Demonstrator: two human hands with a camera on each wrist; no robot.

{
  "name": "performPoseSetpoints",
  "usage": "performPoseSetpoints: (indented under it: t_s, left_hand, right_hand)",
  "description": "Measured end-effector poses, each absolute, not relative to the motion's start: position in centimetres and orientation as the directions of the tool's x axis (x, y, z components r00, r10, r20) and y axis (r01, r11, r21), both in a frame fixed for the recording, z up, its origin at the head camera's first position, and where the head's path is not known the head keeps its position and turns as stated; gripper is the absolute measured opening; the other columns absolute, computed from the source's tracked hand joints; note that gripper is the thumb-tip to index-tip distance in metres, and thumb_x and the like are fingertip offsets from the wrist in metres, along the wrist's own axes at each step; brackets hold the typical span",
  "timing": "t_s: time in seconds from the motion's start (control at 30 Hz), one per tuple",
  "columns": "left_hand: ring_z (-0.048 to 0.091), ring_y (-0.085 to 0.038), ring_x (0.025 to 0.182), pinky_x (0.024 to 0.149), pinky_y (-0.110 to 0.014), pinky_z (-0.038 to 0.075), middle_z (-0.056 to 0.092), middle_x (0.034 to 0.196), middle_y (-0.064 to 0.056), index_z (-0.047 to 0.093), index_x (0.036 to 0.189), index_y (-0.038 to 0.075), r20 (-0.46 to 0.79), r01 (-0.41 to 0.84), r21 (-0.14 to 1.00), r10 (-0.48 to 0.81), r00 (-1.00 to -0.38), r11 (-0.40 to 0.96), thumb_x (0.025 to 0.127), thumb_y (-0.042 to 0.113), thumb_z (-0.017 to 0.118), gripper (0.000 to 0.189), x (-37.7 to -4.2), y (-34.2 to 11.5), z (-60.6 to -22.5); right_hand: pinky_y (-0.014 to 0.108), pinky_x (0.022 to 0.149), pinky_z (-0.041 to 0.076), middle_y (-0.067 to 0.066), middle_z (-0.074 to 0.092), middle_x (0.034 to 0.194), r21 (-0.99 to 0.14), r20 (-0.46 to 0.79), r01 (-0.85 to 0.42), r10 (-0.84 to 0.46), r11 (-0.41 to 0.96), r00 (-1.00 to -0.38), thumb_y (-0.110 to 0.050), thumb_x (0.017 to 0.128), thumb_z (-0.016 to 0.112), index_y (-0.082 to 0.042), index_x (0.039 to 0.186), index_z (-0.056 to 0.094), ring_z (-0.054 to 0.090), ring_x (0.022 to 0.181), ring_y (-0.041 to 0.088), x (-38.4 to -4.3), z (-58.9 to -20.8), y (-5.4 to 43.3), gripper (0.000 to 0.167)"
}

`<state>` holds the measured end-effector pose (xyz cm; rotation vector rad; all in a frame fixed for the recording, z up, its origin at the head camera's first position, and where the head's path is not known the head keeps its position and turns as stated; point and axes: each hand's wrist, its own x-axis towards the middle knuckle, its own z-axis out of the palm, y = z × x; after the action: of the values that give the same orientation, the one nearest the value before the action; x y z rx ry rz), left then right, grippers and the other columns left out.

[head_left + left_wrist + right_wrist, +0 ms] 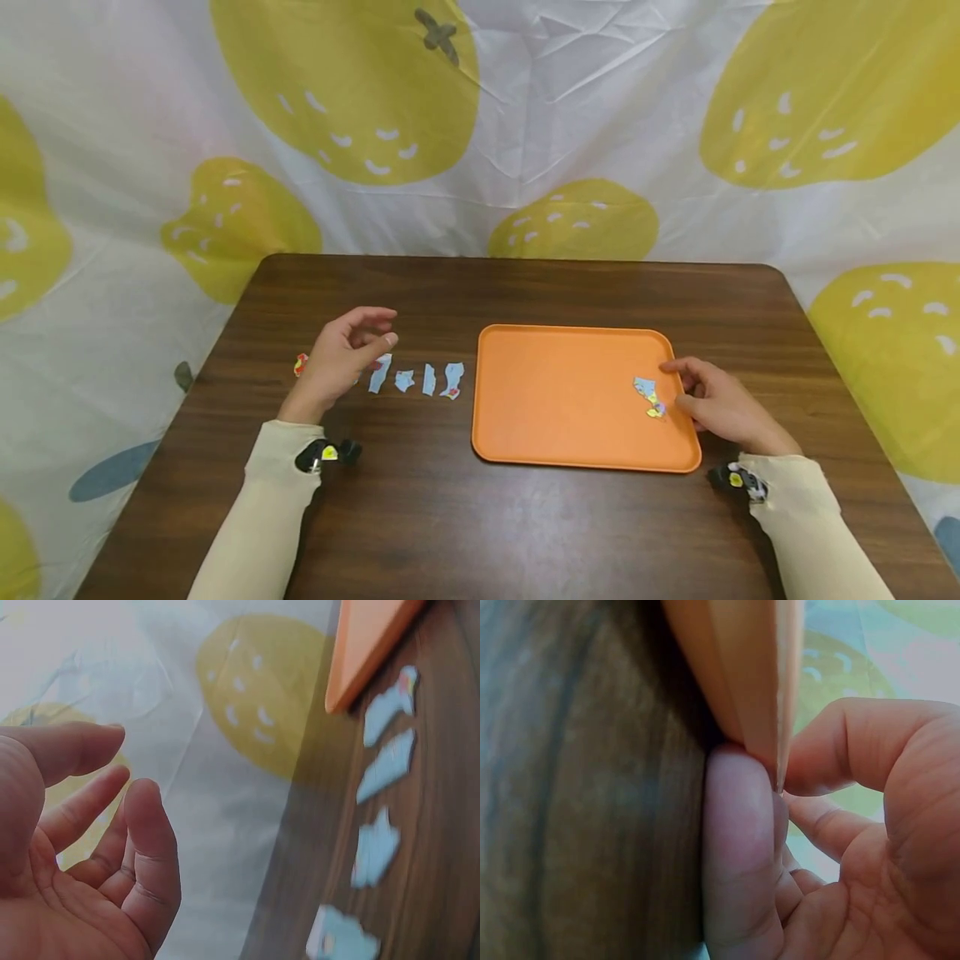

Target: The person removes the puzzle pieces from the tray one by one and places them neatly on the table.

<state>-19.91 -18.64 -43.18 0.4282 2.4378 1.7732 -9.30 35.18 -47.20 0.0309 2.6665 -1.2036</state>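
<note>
My left hand (333, 358) hovers over the left part of the table with fingers loosely bent and nothing between them. Under and beside it lie several light blue, ragged-edged paper pieces (405, 381) in a row, part of the row hidden by the hand. A red and yellow piece (301, 364) shows left of that hand. My right hand (720, 404) holds the right rim of an orange tray (555, 400), with a finger low against the outer wall in the right wrist view. Near that rim, a small cluster of blue, yellow and purple pieces (647, 390) lies on the tray.
The dark wooden table (525, 533) has rounded far corners. Behind it hangs a white curtain (420, 217) printed with large yellow fruit. Black wrist devices (322, 454) sit at both cream sleeves (262, 508).
</note>
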Motion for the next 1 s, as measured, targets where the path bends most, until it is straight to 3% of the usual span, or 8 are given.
performPoseSetpoints:
  t_s: [0.17,0.5,0.73,1.0]
  left_hand:
    - [0.069,-0.018,0.091,0.071,-0.028,0.06,0.065,0.126,-0.023,0.066,0.136,0.008,0.083,0.181,0.946,0.339,-0.937,0.268,0.099,0.014,0.075,0.038,-19.9,-16.1,-42.7]
    - [0.068,-0.018,0.089,0.067,-0.028,0.057,0.068,0.125,-0.02,0.068,0.134,0.013,0.089,0.213,0.95,0.457,-0.885,0.227,0.098,0.016,0.077,0.038,-20.0,-10.6,-42.7]
    - [0.065,-0.022,0.097,0.073,-0.03,0.055,0.067,0.129,-0.014,0.069,0.133,0.019,0.063,0.218,0.946,0.523,-0.85,0.24,0.098,0.023,0.078,0.037,-19.9,-6.4,-43.2]
    - [0.064,-0.021,0.098,0.069,-0.03,0.051,0.066,0.132,-0.018,0.07,0.134,0.022,0.045,0.234,0.939,0.583,-0.811,0.253,0.097,0.027,0.079,0.038,-19.3,-2.4,-43.5]
  right_hand:
    - [0.033,0.057,0.058,0.017,0.058,0.108,-0.732,-0.209,0.116,-0.06,0.672,-0.976,-0.004,0.098,0.062,-0.004,0.149,0.052,0.056,0.073,0.017,-9.2,-47.3,35.2,0.051]
    - [0.032,0.057,0.058,0.017,0.059,0.11,-0.741,-0.211,0.114,-0.069,0.662,-0.975,-0.004,0.099,0.061,-0.002,0.151,0.049,0.056,0.073,0.015,-9.3,-47.6,35.3,0.053]
    - [0.032,0.056,0.058,0.017,0.059,0.109,-0.736,-0.207,0.108,-0.071,0.668,-0.976,-0.003,0.099,0.061,-0.002,0.151,0.05,0.056,0.072,0.015,-9.3,-47.6,35.4,0.053]
    - [0.033,0.057,0.059,0.017,0.058,0.109,-0.739,-0.22,0.121,-0.069,0.662,-0.973,-0.005,0.099,0.062,-0.003,0.151,0.05,0.057,0.074,0.017,-9.4,-47.3,35.3,0.053]
